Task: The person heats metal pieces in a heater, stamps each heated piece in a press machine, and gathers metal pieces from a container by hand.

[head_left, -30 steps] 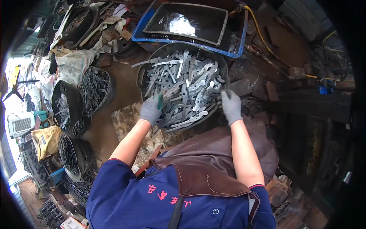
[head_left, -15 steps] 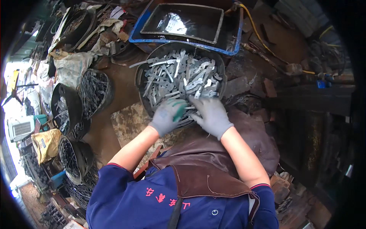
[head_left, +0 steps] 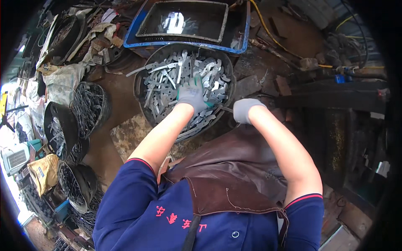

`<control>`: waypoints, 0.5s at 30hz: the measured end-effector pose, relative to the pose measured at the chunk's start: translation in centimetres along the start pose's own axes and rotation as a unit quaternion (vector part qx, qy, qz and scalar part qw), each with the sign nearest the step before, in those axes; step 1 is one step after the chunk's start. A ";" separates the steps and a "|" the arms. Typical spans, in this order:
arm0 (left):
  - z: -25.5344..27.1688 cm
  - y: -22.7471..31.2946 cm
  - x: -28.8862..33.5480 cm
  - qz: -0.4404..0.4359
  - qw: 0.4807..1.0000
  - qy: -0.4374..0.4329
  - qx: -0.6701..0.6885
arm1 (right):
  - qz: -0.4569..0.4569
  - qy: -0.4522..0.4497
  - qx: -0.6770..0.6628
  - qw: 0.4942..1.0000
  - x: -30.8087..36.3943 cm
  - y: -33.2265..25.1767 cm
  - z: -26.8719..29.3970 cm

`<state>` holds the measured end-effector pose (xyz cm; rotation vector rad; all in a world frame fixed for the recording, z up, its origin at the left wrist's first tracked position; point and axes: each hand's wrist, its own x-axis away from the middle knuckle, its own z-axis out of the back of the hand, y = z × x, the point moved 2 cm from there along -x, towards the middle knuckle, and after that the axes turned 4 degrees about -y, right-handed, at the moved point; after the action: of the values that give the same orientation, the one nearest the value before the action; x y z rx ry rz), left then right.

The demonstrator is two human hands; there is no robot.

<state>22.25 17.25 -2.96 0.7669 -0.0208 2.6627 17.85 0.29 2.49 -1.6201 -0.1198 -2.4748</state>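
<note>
A round dark basket [head_left: 231, 69] stands in front of me, filled with a heap of flat grey metal pieces [head_left: 165, 79], several with long narrow stems. My left hand [head_left: 191, 94], in a grey glove with green on the fingers, lies over the heap with its fingers spread, touching the pieces. Beside the basket's right rim, my right hand [head_left: 246, 110] in a grey glove is closed round one end of a thin metal bar [head_left: 226, 109]. The bar's other end points toward the heap near my left hand. What lies inside the right fist is hidden.
Behind the basket sits a blue tub [head_left: 188, 44] with a framed tray [head_left: 223, 25] of dark liquid. More baskets of metal pieces [head_left: 88, 104] line the left. A yellow hose [head_left: 272, 37] runs along the right. A stained board [head_left: 130, 136] lies on the floor.
My right hand has drawn away from the heap to the right, now with a thin metal bar. My left hand has moved farther up onto the heap. The view has shifted slightly.
</note>
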 end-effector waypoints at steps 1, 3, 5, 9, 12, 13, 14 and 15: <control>0.3 -0.4 -0.1 0.012 1.000 -0.008 0.025 | 0.002 0.001 0.001 1.000 -0.7 -0.5 0.8; -0.6 -1.5 -0.4 0.034 0.998 0.013 0.058 | 0.023 -0.056 0.058 0.997 -2.6 -2.6 2.0; 0.3 -1.1 -0.7 0.048 0.995 0.036 0.077 | 0.008 -0.087 0.005 0.996 -4.0 -2.9 2.3; 2.1 0.9 -1.3 0.019 0.999 -0.037 0.010 | 0.010 -0.082 -0.330 0.940 -7.9 -1.7 -2.8; -0.8 2.1 -1.1 0.014 0.994 -0.008 -0.111 | 0.014 -0.006 -0.500 0.866 -6.1 -2.1 -5.0; -1.1 2.5 -1.0 0.010 0.993 -0.010 -0.114 | 0.000 0.017 -0.539 0.842 -5.7 -1.8 -5.5; -1.1 2.9 -0.8 0.019 0.996 0.014 -0.089 | -0.013 0.039 -0.578 0.815 -5.5 -1.7 -6.1; -1.2 3.1 -0.7 0.029 0.997 0.038 -0.064 | -0.015 0.037 -0.582 0.812 -5.3 -2.0 -6.8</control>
<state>21.12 14.22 -4.06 0.6325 -0.1958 2.7124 13.37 1.70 -5.06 -1.7530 1.6908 -2.7274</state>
